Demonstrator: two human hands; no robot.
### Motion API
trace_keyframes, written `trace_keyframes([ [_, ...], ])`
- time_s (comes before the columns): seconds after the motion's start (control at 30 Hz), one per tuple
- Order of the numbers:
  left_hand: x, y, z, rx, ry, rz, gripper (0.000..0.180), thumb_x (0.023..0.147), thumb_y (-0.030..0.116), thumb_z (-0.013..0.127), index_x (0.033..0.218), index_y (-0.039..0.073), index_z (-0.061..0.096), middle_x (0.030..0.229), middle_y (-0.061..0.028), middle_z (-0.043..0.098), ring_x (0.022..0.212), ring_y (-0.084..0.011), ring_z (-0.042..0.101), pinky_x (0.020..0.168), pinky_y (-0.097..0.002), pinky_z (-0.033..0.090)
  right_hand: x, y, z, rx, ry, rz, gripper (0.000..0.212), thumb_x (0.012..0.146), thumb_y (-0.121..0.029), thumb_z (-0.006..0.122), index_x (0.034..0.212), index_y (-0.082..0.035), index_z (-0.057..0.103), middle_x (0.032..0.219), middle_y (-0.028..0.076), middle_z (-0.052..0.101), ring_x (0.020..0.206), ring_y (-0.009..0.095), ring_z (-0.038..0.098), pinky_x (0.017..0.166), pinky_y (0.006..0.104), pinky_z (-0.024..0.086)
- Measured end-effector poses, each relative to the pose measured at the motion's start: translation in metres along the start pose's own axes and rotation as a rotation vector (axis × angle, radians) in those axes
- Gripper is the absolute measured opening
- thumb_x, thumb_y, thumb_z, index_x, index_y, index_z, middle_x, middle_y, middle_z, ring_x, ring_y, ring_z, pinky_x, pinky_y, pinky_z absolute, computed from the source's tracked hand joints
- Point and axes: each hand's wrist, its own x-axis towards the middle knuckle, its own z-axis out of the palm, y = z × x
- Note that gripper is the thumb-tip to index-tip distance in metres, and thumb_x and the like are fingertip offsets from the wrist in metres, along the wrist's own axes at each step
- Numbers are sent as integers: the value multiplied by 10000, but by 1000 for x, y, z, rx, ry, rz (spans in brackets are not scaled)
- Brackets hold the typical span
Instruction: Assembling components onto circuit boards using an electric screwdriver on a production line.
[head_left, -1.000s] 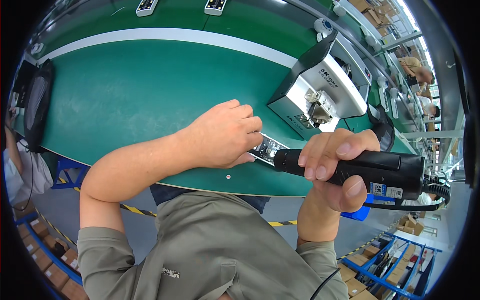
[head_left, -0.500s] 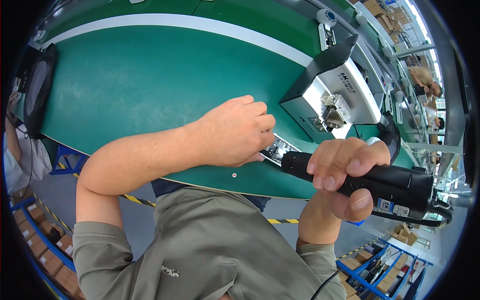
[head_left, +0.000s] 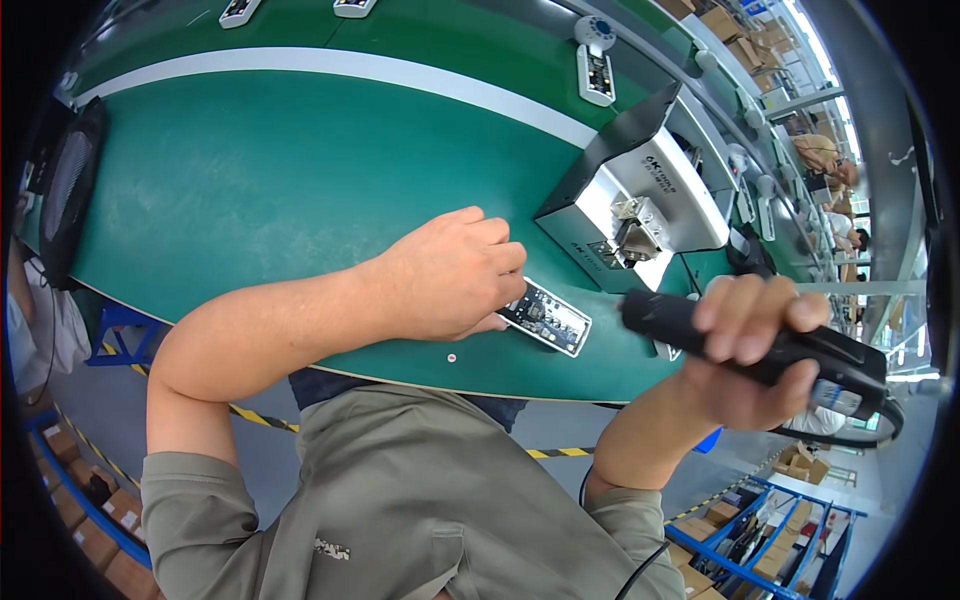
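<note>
My left hand (head_left: 452, 275) is closed around the near end of a white-edged device housing (head_left: 548, 316), with a dark circuit board showing inside. The housing rests on or just above the green bench, and my fingers hide its left end. A black corded electric screwdriver (head_left: 770, 350) is in my right hand (head_left: 755, 335), fingers wrapped round its body. Its nose points left and stands apart from the housing, to the right of it. The right hand is slightly blurred. Just behind the housing stands a silver and black screw feeder (head_left: 640, 200).
The green bench top (head_left: 270, 180) curves across the view, crossed by a white strip (head_left: 330, 62). Part of another white device (head_left: 667, 349) shows beneath the screwdriver. Similar opened housings (head_left: 596, 75) lie at the back. A dark mesh-backed thing (head_left: 72, 190) stands at the far left. Shelves (head_left: 770, 540) hold boxes below.
My right hand has drawn the screwdriver away to the right, off the housing, uncovering its circuit board. My left hand still holds the housing. The whole view has shifted slightly.
</note>
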Motion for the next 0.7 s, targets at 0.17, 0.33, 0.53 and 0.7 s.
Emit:
trace_keyframes([
  [0.17,-1,-2,0,-18,-43,-6,271,731,278,730,916,95,653,969,-28,573,871,-206,501,800,-328,406,20,-8,-24,-204,-38,-103,293,902,-270,560,1066,-29,530,712,69,578,593,181,565,635,329,502],
  [0.33,0,-1,2,5,12,12,231,753,316,716,842,113,649,885,-30,547,834,-202,492,786,-328,401,25,7,-29,-248,-98,-91,290,893,-256,566,1066,-25,528,709,74,582,582,183,567,620,326,501],
  [0.53,1,0,0,-32,-40,-11,260,742,293,718,904,101,649,950,-28,566,862,-204,498,799,-326,405,19,9,-22,-163,-67,37,291,874,-247,581,1052,-23,523,706,73,589,568,177,567,601,312,499],
  [0.7,0,2,-4,-50,-81,-44,297,729,268,725,954,90,650,1006,-26,585,891,-203,507,810,-326,409,-7,-5,-18,-74,-24,117,305,861,-244,597,1056,-23,516,706,72,593,569,172,572,596,303,502],
])
